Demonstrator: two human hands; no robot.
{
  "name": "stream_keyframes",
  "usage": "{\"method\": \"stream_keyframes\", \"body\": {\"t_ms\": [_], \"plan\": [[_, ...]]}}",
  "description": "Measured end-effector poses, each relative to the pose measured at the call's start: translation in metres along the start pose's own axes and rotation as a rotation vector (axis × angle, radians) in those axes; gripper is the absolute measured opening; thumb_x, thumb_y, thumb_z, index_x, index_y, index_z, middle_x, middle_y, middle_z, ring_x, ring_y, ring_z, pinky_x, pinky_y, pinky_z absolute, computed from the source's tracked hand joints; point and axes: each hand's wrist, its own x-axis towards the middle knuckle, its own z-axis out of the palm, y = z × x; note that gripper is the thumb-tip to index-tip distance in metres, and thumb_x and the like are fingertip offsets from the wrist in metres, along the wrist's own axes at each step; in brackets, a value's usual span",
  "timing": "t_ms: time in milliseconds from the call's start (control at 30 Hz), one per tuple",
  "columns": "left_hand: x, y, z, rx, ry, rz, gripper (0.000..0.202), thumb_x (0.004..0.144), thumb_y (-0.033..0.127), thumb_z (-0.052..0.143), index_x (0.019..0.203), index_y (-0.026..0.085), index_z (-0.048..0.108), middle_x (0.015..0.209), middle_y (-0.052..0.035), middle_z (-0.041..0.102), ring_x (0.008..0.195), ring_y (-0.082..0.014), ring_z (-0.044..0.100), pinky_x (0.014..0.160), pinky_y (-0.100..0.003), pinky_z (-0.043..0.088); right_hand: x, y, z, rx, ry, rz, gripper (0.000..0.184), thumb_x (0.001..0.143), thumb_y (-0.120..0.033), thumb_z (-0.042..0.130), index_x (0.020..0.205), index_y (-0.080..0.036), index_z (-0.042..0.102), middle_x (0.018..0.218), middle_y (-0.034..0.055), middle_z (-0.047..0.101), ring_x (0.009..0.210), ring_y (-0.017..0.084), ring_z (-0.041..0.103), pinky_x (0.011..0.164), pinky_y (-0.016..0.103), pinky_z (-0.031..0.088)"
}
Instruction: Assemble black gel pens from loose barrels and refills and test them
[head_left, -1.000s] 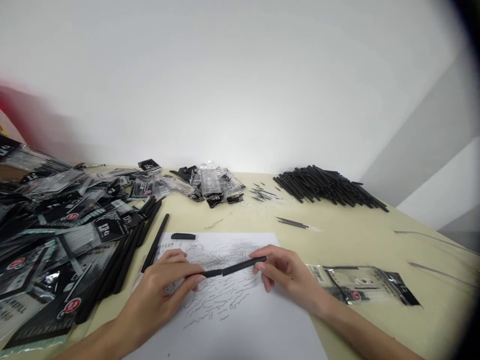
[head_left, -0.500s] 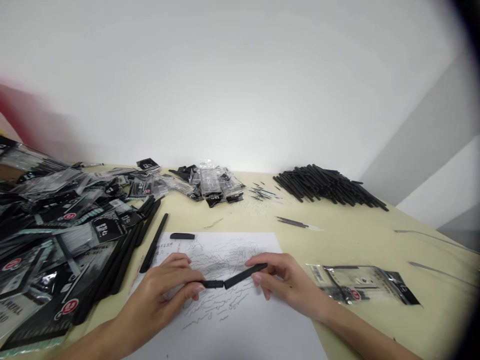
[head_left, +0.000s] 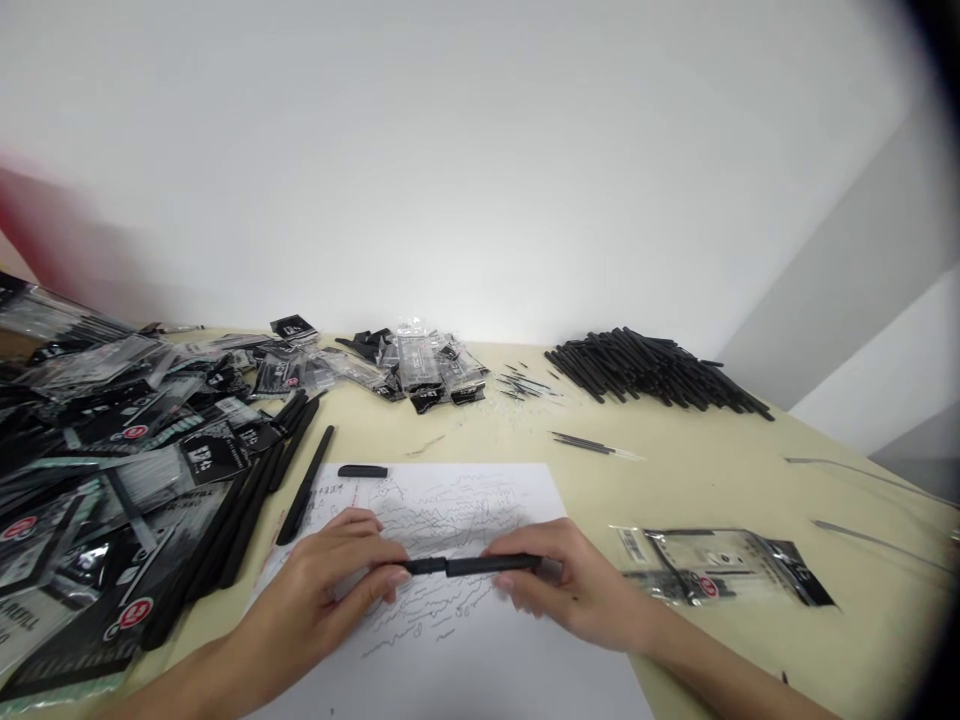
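Observation:
My left hand (head_left: 341, 565) pinches a short black pen section (head_left: 426, 566) between thumb and fingers. A longer black pen barrel (head_left: 480, 566) lies level in my right hand (head_left: 559, 580), gripped by thumb and fingers. The two parts are almost in line, end to end; whether one has entered the other I cannot tell. Below both hands is a white sheet of paper (head_left: 525, 660) covered in scribbled lines. A black pen cap (head_left: 363, 471) rests near the sheet's top edge, with a black pen (head_left: 306, 487) slanting along its left side.
Packets of refills (head_left: 127, 440) heap up on the left. Torn plastic wrappers (head_left: 424, 360) lie at the back, beside scattered thin pieces (head_left: 525, 383). Black pens (head_left: 652, 368) are piled back right. Several refills (head_left: 585, 443) and a clear packet (head_left: 727, 562) are on the right.
My right hand has turned the barrel from a slant to nearly level, bringing it into line with the section in my left hand. The left hand has hardly moved.

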Motion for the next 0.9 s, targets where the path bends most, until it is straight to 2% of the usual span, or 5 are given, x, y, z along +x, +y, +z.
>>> {"method": "stream_keyframes", "body": {"t_ms": [267,400,600,733,900], "plan": [[-0.0022,-0.0012,0.0029,0.036,0.043,0.003,0.010,0.084,0.016,0.052,0.089,0.021,0.059,0.071,0.0017,0.063,0.071,-0.0145,0.052,0.080,-0.032,0.042,-0.0001,-0.0018,-0.0008,-0.026,-0.005,0.014,0.021,0.086,-0.028,0.051,0.092,-0.012,0.063,0.062,0.0006,0.054,0.053,0.008,0.046,0.047,0.017,0.035],[0.0011,-0.0007,0.0006,0.108,0.084,-0.058,0.010,0.083,0.020,0.054,0.091,0.021,0.060,0.073,-0.0001,0.063,0.072,-0.0155,0.054,0.073,-0.030,0.045,0.0011,-0.0015,-0.0003,-0.007,0.009,0.027,0.022,0.087,-0.029,0.050,0.093,-0.012,0.063,0.062,0.0005,0.053,0.054,0.008,0.047,0.047,0.017,0.036],[0.0042,-0.0028,-0.0002,0.186,0.077,-0.161,0.010,0.083,0.025,0.052,0.086,0.021,0.061,0.077,-0.0013,0.063,0.078,-0.0164,0.055,0.073,-0.029,0.046,0.0017,-0.0006,-0.0002,-0.006,0.015,0.021,0.023,0.087,-0.029,0.049,0.095,-0.011,0.063,0.061,0.0001,0.052,0.053,0.008,0.045,0.047,0.017,0.036],[0.0050,-0.0077,0.0008,0.225,0.072,-0.146,0.011,0.082,0.028,0.054,0.082,0.020,0.061,0.080,-0.0023,0.063,0.085,-0.0186,0.054,0.077,-0.031,0.046,0.0024,-0.0003,-0.0004,-0.001,0.022,0.022,0.024,0.088,-0.030,0.049,0.095,-0.011,0.062,0.061,0.0001,0.052,0.053,0.008,0.046,0.047,0.017,0.036],[0.0063,-0.0080,0.0000,0.251,0.016,-0.156,0.011,0.082,0.028,0.054,0.080,0.020,0.062,0.082,-0.0023,0.064,0.085,-0.0190,0.054,0.077,-0.032,0.046,0.0023,0.0005,-0.0001,-0.014,0.022,0.019,0.024,0.088,-0.031,0.049,0.094,-0.012,0.062,0.061,0.0000,0.052,0.052,0.008,0.044,0.047,0.017,0.035]]}}
